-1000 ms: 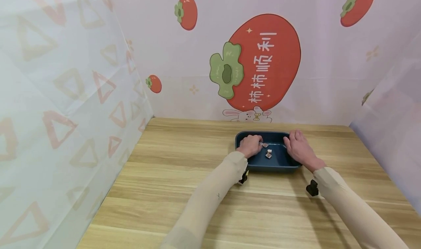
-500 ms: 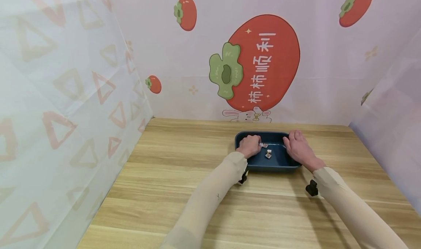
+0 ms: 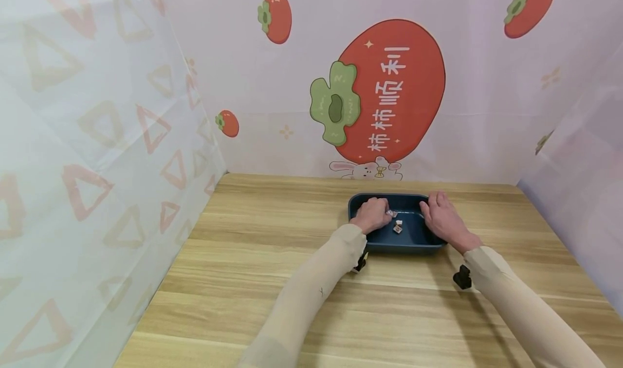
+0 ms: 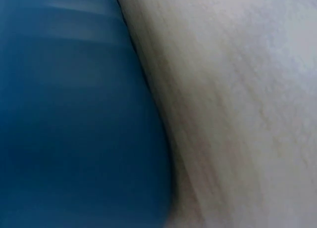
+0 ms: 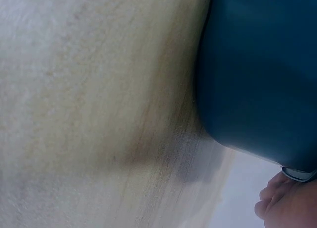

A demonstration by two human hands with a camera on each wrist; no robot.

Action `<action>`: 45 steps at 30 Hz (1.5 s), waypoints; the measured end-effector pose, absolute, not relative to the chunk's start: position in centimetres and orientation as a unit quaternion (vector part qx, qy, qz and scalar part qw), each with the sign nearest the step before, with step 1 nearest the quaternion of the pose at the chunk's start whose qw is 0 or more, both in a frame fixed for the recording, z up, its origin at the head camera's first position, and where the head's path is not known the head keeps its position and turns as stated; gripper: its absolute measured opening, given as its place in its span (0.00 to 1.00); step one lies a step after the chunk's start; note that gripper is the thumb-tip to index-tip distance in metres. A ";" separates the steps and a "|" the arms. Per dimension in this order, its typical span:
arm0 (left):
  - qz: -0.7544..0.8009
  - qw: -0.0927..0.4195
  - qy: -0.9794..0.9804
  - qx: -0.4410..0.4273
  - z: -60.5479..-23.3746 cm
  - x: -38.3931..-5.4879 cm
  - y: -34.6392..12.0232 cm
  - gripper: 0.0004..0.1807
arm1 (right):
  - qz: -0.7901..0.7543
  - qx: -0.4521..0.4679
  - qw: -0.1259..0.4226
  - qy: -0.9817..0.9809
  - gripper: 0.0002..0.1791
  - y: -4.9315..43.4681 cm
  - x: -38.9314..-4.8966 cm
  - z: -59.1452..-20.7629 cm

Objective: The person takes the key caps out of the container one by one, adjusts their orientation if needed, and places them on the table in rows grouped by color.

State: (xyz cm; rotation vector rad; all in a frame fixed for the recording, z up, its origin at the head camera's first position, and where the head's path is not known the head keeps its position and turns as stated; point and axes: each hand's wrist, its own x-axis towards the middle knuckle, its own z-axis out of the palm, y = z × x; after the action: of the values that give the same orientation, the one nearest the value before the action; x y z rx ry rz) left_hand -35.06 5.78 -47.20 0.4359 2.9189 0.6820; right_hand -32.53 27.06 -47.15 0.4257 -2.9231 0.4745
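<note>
A dark blue rectangular tray (image 3: 413, 246) stands toward the back of the wooden table. My left hand (image 3: 372, 214) reaches into its left part with bent fingers. Small wrapped pieces (image 3: 394, 214), perhaps sweets, lie right beside those fingertips; whether the fingers pinch one is hidden. Another small brown-and-white piece (image 3: 397, 229) lies on the tray floor near the middle. My right hand (image 3: 445, 219) grips the tray's right end, thumb on the inner side and fingers over the rim. In the right wrist view, part of the right hand (image 5: 290, 203) shows at the tray's rim.
The wooden table (image 3: 233, 260) runs around the tray on all sides. Behind it hangs a pale cloth (image 3: 253, 76) printed with red persimmons, with more printed cloth (image 3: 121, 141) along the left. The left wrist view shows the tray's outer wall (image 4: 84, 114) close up.
My left hand has shifted very slightly to the right, and its fingertips now overlap the wrapped pieces a little more. The right hand and the tray have stayed in place.
</note>
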 end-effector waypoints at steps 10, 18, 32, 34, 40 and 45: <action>0.250 0.068 0.956 0.137 -46.6 -34.7 5.6 0.13 | 0.164 0.146 0.074 -0.973 0.29 27.1 -32.6 -47.2; 0.247 0.066 0.956 0.146 -46.7 -34.6 5.8 0.10 | 0.167 0.145 0.072 -0.973 0.30 27.1 -32.5 -47.3; 0.231 0.094 0.957 0.148 -46.2 -34.2 5.1 0.10 | 0.152 0.154 0.086 -0.972 0.28 26.9 -32.3 -47.2; 0.228 0.090 0.956 0.159 -46.0 -34.2 4.7 0.08 | 0.152 0.156 0.090 -0.972 0.28 26.9 -32.4 -47.2; 0.221 0.090 0.955 0.177 -45.1 -34.1 4.0 0.06 | 0.154 0.148 0.073 -0.974 0.30 27.0 -32.5 -47.1; 0.211 0.078 0.956 0.187 -44.2 -34.0 3.7 0.08 | 0.156 0.147 0.074 -0.974 0.30 27.1 -32.6 -47.1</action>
State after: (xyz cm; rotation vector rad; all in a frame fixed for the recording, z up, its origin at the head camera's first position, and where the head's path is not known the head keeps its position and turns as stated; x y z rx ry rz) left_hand -34.01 3.67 -44.23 0.5600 2.8627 0.6325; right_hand -32.61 27.11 -47.10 0.4405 -2.9231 0.4674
